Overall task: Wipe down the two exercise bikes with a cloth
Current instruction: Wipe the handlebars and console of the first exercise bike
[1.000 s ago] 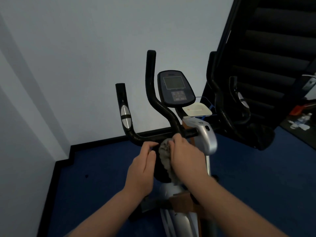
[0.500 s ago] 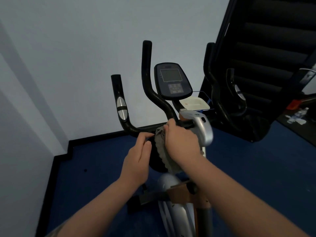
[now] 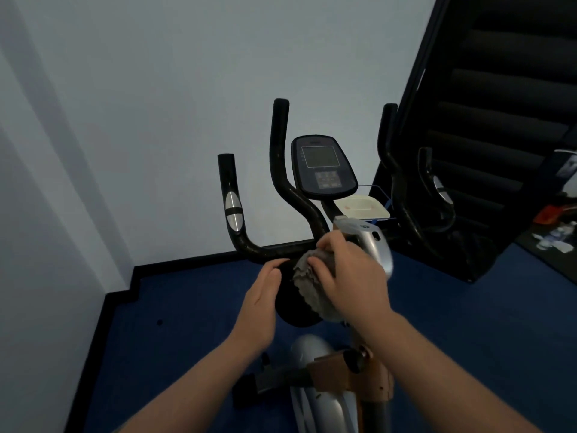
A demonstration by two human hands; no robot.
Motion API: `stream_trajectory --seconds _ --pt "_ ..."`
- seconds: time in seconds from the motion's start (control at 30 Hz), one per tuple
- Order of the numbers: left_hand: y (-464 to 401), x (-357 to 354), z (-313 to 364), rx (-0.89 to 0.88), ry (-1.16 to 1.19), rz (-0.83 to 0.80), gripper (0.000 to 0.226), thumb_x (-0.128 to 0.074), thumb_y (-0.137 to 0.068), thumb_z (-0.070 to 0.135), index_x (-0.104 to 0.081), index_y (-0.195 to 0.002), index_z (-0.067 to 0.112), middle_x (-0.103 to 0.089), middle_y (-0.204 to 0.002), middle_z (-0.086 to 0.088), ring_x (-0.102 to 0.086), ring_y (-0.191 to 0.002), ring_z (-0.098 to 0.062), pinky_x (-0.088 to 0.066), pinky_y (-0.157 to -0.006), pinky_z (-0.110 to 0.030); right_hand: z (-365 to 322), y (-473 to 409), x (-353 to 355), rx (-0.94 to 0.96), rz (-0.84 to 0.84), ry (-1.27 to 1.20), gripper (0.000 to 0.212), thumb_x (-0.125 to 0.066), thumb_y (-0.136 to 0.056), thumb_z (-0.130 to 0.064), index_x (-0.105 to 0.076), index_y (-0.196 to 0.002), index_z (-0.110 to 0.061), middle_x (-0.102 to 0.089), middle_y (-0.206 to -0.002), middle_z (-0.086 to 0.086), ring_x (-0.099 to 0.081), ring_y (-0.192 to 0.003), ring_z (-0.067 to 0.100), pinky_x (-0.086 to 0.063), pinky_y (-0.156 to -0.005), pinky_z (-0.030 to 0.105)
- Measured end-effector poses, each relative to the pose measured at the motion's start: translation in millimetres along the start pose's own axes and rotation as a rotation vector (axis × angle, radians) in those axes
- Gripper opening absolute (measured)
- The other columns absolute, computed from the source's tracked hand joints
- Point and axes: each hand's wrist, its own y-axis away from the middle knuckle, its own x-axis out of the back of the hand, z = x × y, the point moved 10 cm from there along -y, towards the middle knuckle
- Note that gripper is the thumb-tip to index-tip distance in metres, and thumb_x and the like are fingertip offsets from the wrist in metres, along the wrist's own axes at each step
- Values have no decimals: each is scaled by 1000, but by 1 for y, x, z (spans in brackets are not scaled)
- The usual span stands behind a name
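Observation:
A silver exercise bike (image 3: 315,354) with black handlebars (image 3: 281,170) and a dark console (image 3: 321,167) stands in front of me. A round black part (image 3: 288,295) sits below the handlebar junction. My right hand (image 3: 352,276) grips a grey cloth (image 3: 312,282) and presses it on the top and right side of that part. My left hand (image 3: 262,304) lies with straight fingers against the part's left side. A second set of black handlebars (image 3: 402,189) shows to the right.
A pale wall stands behind the bike and meets blue floor (image 3: 187,307) at a black skirting. A tall black slatted structure (image 3: 499,120) fills the right. A white tray (image 3: 362,207) sits behind the console. Small clutter (image 3: 555,235) lies at the far right.
My right hand has slid the cloth up over the round black part toward the handlebar junction. My left hand has stayed against the left side.

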Motion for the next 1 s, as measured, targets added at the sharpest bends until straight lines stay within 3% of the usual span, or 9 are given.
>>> stream_trajectory --seconds 0.1,0.2,0.43,0.6,0.73,0.83,0.93,1.0 --pt "2 1 0 -27 9 26 38 -28 -106 27 -59 -124 17 -67 -118 6 -60 -114 -9 -45 -93 -16 -10 19 5 44 210 -40 7 -70 -86 -19 -65 -90 -16 -65 -85 -3 -56 -78 17 -50 -63 35" --pt "2 2 -3 -31 16 32 40 -29 -102 34 -59 -124 19 -67 -117 4 -61 -113 -13 -48 -93 -22 -9 45 -4 27 273 -63 12 -75 -81 -11 -72 -92 -12 -67 -101 -1 -54 -92 18 -50 -75 34" --pt "-1 5 -6 -42 -19 70 39 -29 -101 37 -62 -121 28 -67 -116 8 -60 -114 -12 -46 -97 -30 -28 5 12 203 226 -30 6 -72 -85 -17 -71 -91 -16 -69 -90 -4 -59 -82 18 -44 -70 30" --pt "1 5 -9 -41 -8 76 40 -27 -101 36 -59 -123 26 -68 -114 9 -62 -111 -10 -46 -93 -21 -41 46 -19 148 177 -15 14 -58 -89 -17 -70 -95 -16 -67 -88 -4 -58 -78 17 -39 -71 30" --pt "2 4 -9 -39 -4 95 41 -26 -102 36 -59 -123 26 -68 -113 9 -62 -109 -10 -47 -91 -20 -45 49 -11 277 109 4 17 -52 -92 -20 -69 -93 -16 -65 -84 -3 -56 -73 18 -40 -63 30" --pt "3 5 -8 -45 1 117 40 -27 -102 34 -62 -118 23 -69 -109 9 -62 -107 -9 -48 -92 -24 -45 16 -3 141 189 -22 7 -62 -89 -16 -68 -92 -15 -66 -85 -2 -57 -75 18 -40 -66 31" --pt "5 8 -13 -21 2 149 40 -28 -100 39 -64 -105 23 -69 -92 8 -63 -90 -6 -47 -81 -27 -54 25 -20 20 196 -18 13 -70 -83 -12 -69 -95 -16 -66 -86 -3 -59 -75 17 -40 -67 30" --pt "6 9 -14 -12 -13 145 42 -26 -99 41 -62 -116 26 -70 -105 11 -63 -102 -4 -47 -88 -20 -49 43 -25 21 134 -91 19 -66 -82 -8 -69 -100 -15 -66 -90 -3 -60 -79 16 -47 -68 33"
